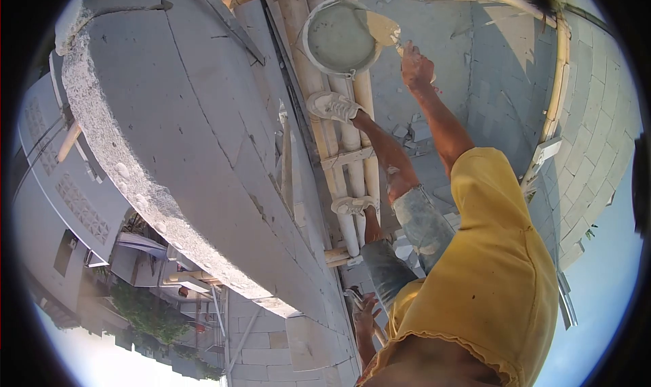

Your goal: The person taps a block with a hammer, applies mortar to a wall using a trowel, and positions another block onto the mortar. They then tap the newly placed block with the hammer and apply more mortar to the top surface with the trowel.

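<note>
My right hand (417, 68) is closed around the handle of a trowel (381, 29) at the top of the view. The trowel's blade, coated with pale mortar, overlaps the rim of a round bucket (307, 40). Grey wet mortar (341, 35) fills much of the bucket, which rests on bamboo poles. Low in the view, my left hand (365, 312) is close beside the block wall (203, 115). Its fingers are curled near a small greyish thing that I cannot make out.
My feet, in pale worn shoes (332, 106), stand on bamboo poles (349, 137) tied by a wooden crosspiece (347, 158). Broken block pieces (410, 132) lie below. Another block wall (593, 129) and a bamboo upright (561, 75) stand on the right side of the view.
</note>
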Demonstrator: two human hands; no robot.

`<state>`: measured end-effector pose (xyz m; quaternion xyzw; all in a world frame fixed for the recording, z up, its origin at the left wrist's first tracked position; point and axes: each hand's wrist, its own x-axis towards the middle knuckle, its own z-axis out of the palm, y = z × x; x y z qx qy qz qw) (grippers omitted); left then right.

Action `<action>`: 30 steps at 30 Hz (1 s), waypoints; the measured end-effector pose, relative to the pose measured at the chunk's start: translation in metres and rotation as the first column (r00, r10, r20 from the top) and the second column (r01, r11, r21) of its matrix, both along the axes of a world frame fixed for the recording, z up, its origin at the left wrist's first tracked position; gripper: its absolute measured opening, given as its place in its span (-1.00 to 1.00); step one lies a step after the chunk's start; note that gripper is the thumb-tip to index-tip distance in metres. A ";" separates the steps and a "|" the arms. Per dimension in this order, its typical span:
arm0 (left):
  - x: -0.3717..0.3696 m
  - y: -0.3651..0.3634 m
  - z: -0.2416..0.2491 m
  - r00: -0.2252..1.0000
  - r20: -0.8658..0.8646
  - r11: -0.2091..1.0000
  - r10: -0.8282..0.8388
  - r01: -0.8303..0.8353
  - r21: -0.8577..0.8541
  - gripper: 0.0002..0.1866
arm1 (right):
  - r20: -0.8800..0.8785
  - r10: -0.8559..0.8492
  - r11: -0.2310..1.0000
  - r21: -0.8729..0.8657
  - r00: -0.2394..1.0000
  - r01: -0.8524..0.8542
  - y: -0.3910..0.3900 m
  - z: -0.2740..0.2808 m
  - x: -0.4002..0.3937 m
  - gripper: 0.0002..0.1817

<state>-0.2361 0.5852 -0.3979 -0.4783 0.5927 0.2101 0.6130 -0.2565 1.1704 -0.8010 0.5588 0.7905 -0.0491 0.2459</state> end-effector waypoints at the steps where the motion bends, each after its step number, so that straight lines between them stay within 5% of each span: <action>1: 0.002 0.000 0.001 1.000 0.010 1.000 0.015 -0.015 -0.021 -0.71 | 0.017 0.029 0.999 -0.020 0.999 -0.029 -0.001 -0.006 -0.002 -0.54; 5: 0.011 -0.003 -0.003 0.998 0.018 0.996 0.055 -0.054 -0.065 -0.74 | -0.048 0.025 0.997 -0.076 0.999 -0.029 -0.029 -0.042 -0.028 -0.67; 10: 0.007 0.001 -0.015 0.999 0.035 1.000 0.020 -0.020 -0.007 -0.76 | -0.253 -0.276 0.939 -0.276 0.927 0.204 -0.089 -0.097 -0.050 -0.51; 12: 0.001 0.001 -0.009 0.999 0.017 0.999 0.032 -0.032 -0.006 -0.76 | -0.429 -0.070 0.991 -0.134 0.900 0.013 -0.093 -0.122 -0.019 -0.49; 14: -0.004 0.007 -0.012 0.998 -0.011 0.998 0.055 -0.056 -0.004 -0.77 | -0.530 -0.096 0.988 -0.150 0.842 0.018 -0.082 -0.112 -0.004 -0.51; 16: -0.003 -0.002 -0.015 0.998 -0.011 0.998 0.056 -0.056 -0.018 -0.77 | -0.518 -0.383 0.905 -0.377 0.765 0.197 -0.072 -0.057 -0.005 -0.57; 20: 0.002 -0.011 -0.019 0.998 -0.011 0.997 0.066 -0.067 -0.042 -0.75 | -0.383 -0.364 0.908 -0.350 0.849 0.232 -0.068 -0.052 0.009 -0.53; 23: 0.004 -0.014 -0.011 1.000 -0.009 0.999 0.026 -0.026 -0.035 -0.74 | -0.550 -0.455 0.881 -0.390 0.701 0.266 -0.090 -0.046 0.013 -0.53; 26: 0.002 -0.019 -0.010 1.000 -0.010 0.999 -0.001 0.001 0.041 -0.73 | -0.464 -0.394 0.918 -0.249 0.794 0.310 -0.102 -0.019 0.005 -0.54; 30: 0.012 -0.039 0.024 0.999 -0.032 0.999 -0.006 0.007 0.035 -0.70 | -0.448 -0.526 0.845 -0.368 0.723 0.387 -0.106 0.035 0.010 -0.52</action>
